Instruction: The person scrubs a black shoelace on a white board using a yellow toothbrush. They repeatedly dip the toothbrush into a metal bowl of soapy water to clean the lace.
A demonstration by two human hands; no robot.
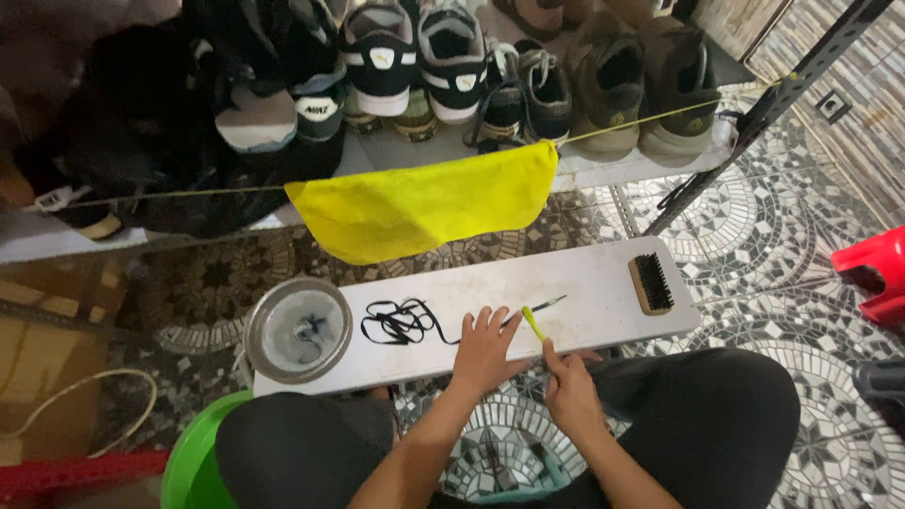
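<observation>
Hands meet at the near edge of a long white counter (603,283) set low over a patterned mosaic floor (782,245). The left hand (485,353) lies flat on the counter, palm down, its fingers (492,320) spread wide and holding nothing; the fingertips press on one black shoelace (405,320), which runs from under them into a loose tangle further left. The right hand (568,386) sits just beside the left at the counter's edge, its fingers curled shut around one small yellow-handled brush (534,323), whose tip points up and away toward the lace's stiff end.

One round metal bowl (298,328) holding cloudy water stands on the counter's left end, touching the edge. One wooden scrubbing brush (650,283) with black bristles lies well apart on the right end.

One yellow cloth (424,207) hangs over a thin cord (660,115) stretched above the counter. Behind it, a low white shelf (603,170) carries a row of shoes (452,57); about eight can be made out, though the dark ones at the left blur together and cannot be counted surely. One green basin (189,462) shows beside the person's left knee, and one red stool (877,269) stands at the right edge of the view.
</observation>
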